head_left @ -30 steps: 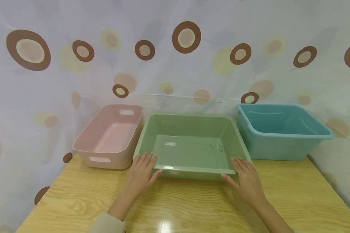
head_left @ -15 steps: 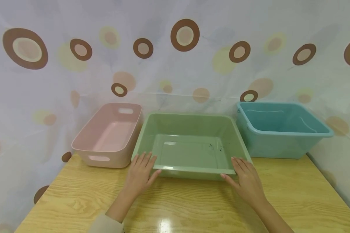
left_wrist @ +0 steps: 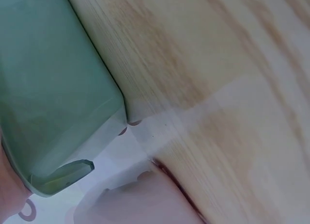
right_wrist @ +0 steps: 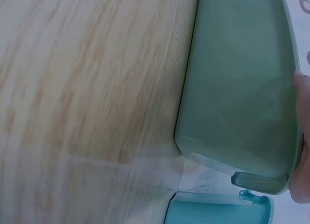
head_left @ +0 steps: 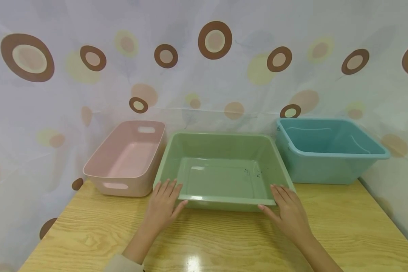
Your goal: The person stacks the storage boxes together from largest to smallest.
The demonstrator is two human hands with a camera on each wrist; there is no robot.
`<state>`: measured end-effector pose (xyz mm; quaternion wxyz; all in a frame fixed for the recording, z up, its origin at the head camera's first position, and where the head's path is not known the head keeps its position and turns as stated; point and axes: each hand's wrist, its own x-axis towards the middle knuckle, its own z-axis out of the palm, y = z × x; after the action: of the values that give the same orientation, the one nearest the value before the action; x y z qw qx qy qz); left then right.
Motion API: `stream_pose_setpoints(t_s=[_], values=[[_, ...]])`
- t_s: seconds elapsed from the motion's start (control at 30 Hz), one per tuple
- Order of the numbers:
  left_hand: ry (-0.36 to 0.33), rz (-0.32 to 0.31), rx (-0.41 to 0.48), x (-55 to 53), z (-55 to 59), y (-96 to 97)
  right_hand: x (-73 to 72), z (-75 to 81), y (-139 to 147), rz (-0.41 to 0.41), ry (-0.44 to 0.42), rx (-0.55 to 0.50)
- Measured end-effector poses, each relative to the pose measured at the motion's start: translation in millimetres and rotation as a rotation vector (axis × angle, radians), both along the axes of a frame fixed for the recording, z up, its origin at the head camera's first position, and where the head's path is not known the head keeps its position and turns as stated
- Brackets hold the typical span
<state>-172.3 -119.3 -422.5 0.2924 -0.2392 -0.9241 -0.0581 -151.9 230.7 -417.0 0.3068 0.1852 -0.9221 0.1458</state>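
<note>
Resting with grip unclamped, left hand and right hand lie on near corners of the green basin; nothing's shifted, so no headway.

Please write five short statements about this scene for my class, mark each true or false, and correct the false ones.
1. The green tub stands between the pink basket and the blue tub. True.
2. The left grip and right grip both rest on the green tub's near rim. True.
3. The pink basket sits inside the blue tub. False: they stand apart, on opposite sides of the green tub.
4. All three containers stand on a wood-grained table. True.
5. The green tub is upside down. False: its open top faces up.
</note>
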Motion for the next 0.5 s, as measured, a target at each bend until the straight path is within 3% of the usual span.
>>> stream_pose_setpoints(t_s=[0.5], values=[[0.051, -0.017, 0.014, 2.7, -2.0, -0.5, 5.9, 0.5, -0.3, -0.012, -0.016, 0.011]])
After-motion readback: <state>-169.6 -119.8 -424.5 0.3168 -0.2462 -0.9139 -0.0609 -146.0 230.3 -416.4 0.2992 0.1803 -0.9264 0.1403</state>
